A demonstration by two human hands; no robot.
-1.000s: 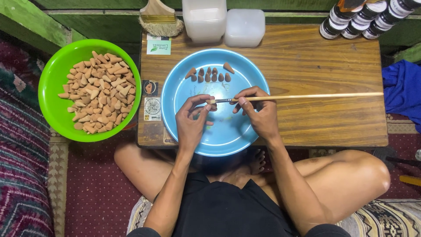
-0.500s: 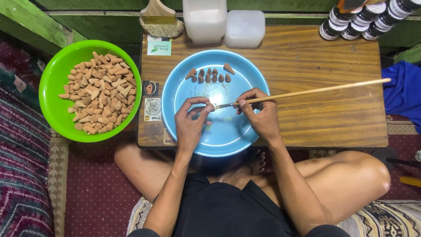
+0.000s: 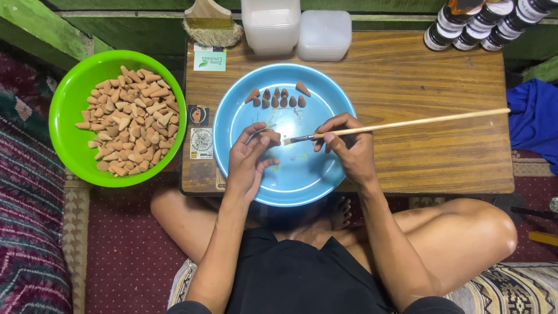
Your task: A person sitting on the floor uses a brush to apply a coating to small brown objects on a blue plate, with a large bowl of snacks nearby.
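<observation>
My left hand (image 3: 249, 158) pinches a small brown cone (image 3: 273, 137) over the blue plate (image 3: 238, 110). My right hand (image 3: 347, 146) grips a long wooden-handled paintbrush (image 3: 407, 123), its dark bristle tip almost touching the cone. The handle slants up to the right across the table. A short row of several brown cones (image 3: 277, 96) lies at the far side of the plate.
A green bowl (image 3: 70, 93) heaped with tan cones (image 3: 129, 119) sits left of the low wooden table (image 3: 418, 70). White plastic tubs (image 3: 296, 26), a wide brush (image 3: 209, 20) and dark jars (image 3: 482, 20) stand at the back. Blue cloth (image 3: 532, 122) lies right.
The brush handle has tilted, its far end rising. Both hands stay over the plate, the left hand turning the cone slightly.
</observation>
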